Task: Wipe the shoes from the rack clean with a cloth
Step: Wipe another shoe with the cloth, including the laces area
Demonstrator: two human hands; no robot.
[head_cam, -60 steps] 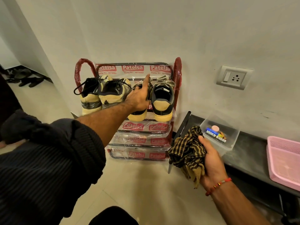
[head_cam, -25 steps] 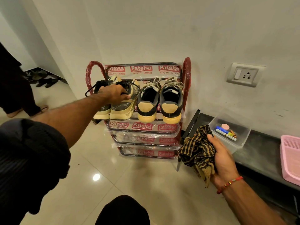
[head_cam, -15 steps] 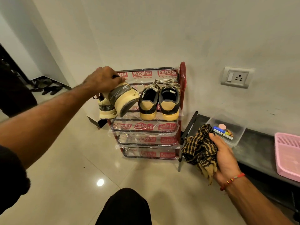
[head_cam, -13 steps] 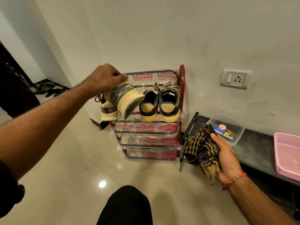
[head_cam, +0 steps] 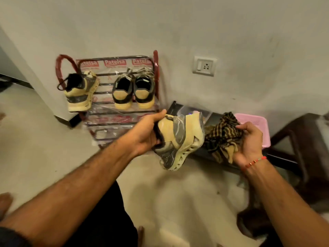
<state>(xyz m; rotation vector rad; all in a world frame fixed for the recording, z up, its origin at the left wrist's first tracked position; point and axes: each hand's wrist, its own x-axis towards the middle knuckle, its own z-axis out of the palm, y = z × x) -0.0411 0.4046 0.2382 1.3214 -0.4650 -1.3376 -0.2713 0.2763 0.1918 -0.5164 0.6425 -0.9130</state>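
My left hand (head_cam: 148,133) grips a tan and grey sneaker (head_cam: 179,141) by its collar, sole turned to the right, held in the air in front of me. My right hand (head_cam: 249,142) holds a bunched black and yellow checked cloth (head_cam: 222,136) just right of the sneaker's sole. On the top shelf of the red metal shoe rack (head_cam: 155,68) stand its matching sneaker (head_cam: 80,93) at the left and a pair of black and tan shoes (head_cam: 133,91) at the right.
A low dark bench (head_cam: 277,157) runs along the wall right of the rack, with a pink basket (head_cam: 256,122) on it. A dark wooden chair (head_cam: 302,132) stands at the far right. A wall socket (head_cam: 204,65) is above. My knee shows below.
My left hand has carried the sneaker off the rack, down and to the right, close to the cloth. My right hand has risen with the cloth. The view has tilted down.
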